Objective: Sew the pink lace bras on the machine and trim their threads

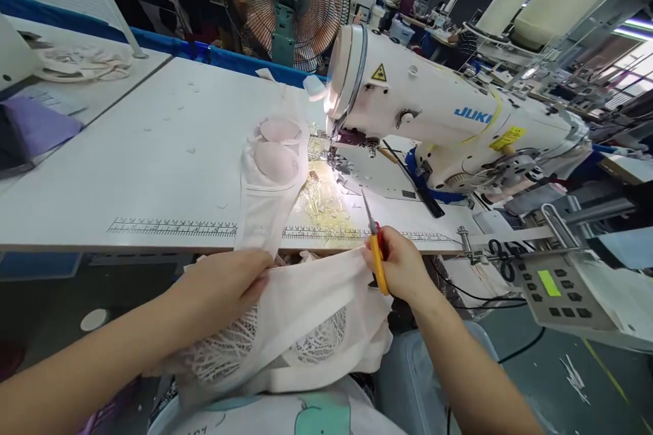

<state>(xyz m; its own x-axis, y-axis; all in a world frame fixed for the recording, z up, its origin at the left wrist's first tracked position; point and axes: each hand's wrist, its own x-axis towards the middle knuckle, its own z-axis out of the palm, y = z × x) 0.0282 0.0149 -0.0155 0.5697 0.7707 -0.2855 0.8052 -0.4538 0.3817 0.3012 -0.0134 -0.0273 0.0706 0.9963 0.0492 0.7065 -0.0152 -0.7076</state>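
Note:
A white bra with lace cups [311, 289] hangs over the table's front edge onto my lap. My left hand [219, 289] is closed on its upper band, thumb on top. My right hand [400, 265] is wrapped round yellow-handled scissors [378, 258], whose blades point up and away over the table edge. The fingers of that hand also touch the right end of the band. Another white bra piece with smooth padded cups [275, 162] lies on the table beyond my left hand; whether it joins the one on my lap is hidden.
A JUKI sewing machine [408, 81] stands at the right, its needle area lit. Yellowish tape and a printed ruler [173, 227] mark the white table. Behind is a fan [286, 0]. A control panel [556, 289] juts out at right, above a plastic bin [423, 374].

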